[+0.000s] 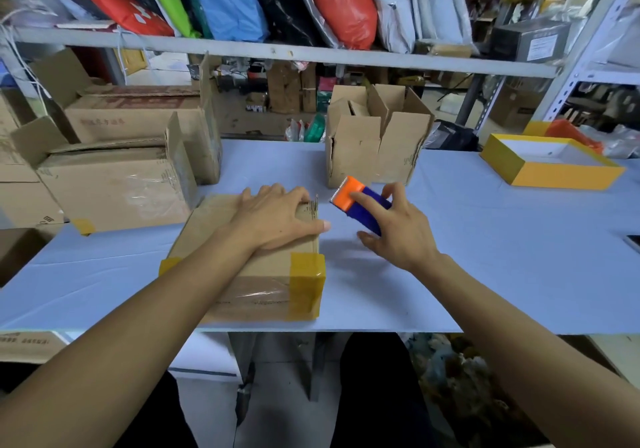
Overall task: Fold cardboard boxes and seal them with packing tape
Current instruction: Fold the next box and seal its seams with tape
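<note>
Left hand [277, 220] presses box [249, 267] (taped) — flat.

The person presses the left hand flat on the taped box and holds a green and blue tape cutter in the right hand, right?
Almost. The tape cutter is orange and blue, not green and blue; the head view shows its orange toothed end. The rest holds: the left hand presses flat on the taped box, and the right hand holds the cutter.

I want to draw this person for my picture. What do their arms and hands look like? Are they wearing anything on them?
Both arms are bare as far up as the picture shows, with no sleeves in sight. The left hand and right hand wear no gloves, rings, watch or bracelets.
</note>
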